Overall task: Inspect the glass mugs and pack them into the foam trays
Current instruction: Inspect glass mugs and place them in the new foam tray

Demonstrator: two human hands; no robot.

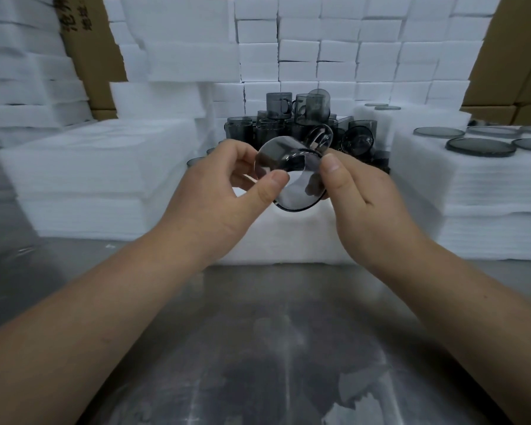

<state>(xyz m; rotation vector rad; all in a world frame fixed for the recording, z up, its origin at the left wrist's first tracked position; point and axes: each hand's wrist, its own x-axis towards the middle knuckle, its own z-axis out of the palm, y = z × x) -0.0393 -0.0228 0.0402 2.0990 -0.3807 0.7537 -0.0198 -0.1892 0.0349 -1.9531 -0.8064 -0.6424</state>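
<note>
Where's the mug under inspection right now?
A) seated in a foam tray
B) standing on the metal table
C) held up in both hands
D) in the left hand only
C: the left hand and the right hand both pinch the glass mug, tilted and held up in front of the pile of grey mugs.

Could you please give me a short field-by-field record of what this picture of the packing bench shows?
Held item: smoky glass mug, tilted, in the air above a foam tray
Left grip: left hand holds the mug between thumb and fingers
Right grip: right hand holds the mug's other side
Supply: pile of mugs behind the hands
Right side: round grey glass discs lying on a foam stack
Surface: metal table
Mugs already packed: cannot tell
</note>
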